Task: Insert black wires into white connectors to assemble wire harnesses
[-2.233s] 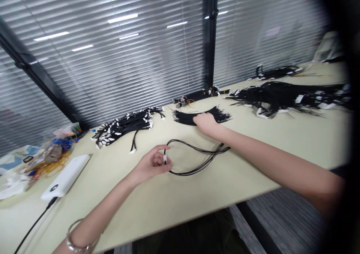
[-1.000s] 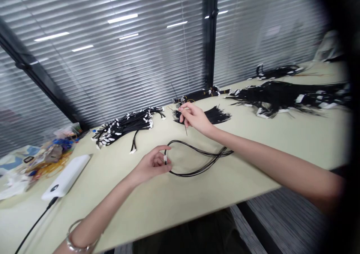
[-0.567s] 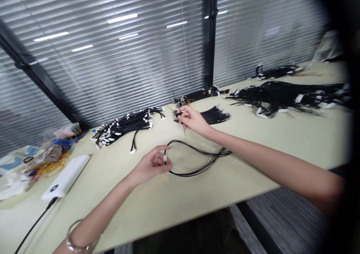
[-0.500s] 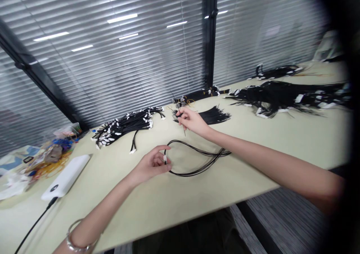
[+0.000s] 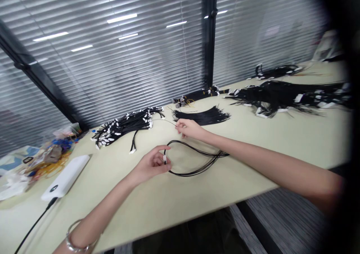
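Just beyond a person's right hand (image 5: 189,129) lies a wire bundle (image 5: 209,116); a white device (image 5: 66,176) sits left of the left hand (image 5: 152,163), its half-curled fingers holding the white connector (image 5: 165,158) of looped cables (image 5: 186,175). The right fingertips pinch a thin wire (image 5: 168,122).

pale table (image 5: 146,212); black wire bundle (image 5: 206,117); cable piles (image 5: 128,124); white device (image 5: 66,176)

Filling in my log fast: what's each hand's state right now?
Left hand: closed on the white connector of the looped black wires.
Right hand: closed, pinching a thin black wire.
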A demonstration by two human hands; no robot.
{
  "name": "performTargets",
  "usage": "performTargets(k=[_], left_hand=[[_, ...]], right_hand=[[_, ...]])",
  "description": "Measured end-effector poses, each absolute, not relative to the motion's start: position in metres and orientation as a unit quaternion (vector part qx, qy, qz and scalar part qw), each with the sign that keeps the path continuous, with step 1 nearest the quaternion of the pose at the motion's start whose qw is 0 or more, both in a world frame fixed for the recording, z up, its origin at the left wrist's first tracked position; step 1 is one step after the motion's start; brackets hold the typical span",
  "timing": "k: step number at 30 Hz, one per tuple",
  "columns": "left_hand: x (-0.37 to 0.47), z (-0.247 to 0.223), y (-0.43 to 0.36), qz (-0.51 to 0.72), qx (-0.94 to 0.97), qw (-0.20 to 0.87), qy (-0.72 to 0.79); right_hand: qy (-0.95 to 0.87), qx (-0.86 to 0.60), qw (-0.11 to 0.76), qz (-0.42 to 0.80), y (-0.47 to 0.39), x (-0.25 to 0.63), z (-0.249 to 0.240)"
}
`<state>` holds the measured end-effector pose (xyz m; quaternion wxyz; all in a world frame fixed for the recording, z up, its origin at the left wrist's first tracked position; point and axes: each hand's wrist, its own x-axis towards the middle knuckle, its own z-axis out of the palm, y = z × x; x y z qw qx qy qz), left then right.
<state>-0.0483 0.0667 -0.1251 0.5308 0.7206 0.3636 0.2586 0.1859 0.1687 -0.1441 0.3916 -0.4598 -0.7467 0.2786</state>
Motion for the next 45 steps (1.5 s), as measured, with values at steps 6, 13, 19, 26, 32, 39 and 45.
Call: performTargets(k=[6, 13, 19, 26, 32, 39, 45], left_hand=[[-0.048, -0.124, 0.066, 0.257, 0.721, 0.522, 0.376], [-0.048, -0.123, 0.066, 0.258, 0.721, 0.524, 0.374], [-0.048, -0.124, 0.067, 0.257, 0.72, 0.528, 0.37], [-0.048, -0.124, 0.066, 0.258, 0.712, 0.537, 0.372], [-0.048, -0.126, 0.069, 0.273, 0.692, 0.547, 0.383], [-0.05, -0.125, 0.071, 0.287, 0.668, 0.569, 0.384], [-0.051, -0.124, 0.071, 0.287, 0.655, 0.579, 0.392]], right_hand=[[-0.779, -0.468, 0.335, 0.247, 0.171, 0.188, -0.153], [-0.813, -0.462, 0.329, 0.132, 0.162, 0.191, -0.15], [-0.805, -0.449, 0.368, 0.125, 0.162, 0.19, -0.134], [-0.75, -0.333, 0.466, 0.331, 0.141, 0.171, -0.112], [-0.696, -0.225, 0.451, 0.512, 0.111, 0.151, -0.111], [-0.808, -0.257, 0.417, 0.327, 0.106, 0.149, -0.121], [-0.824, -0.267, 0.427, 0.26, 0.106, 0.149, -0.124]])
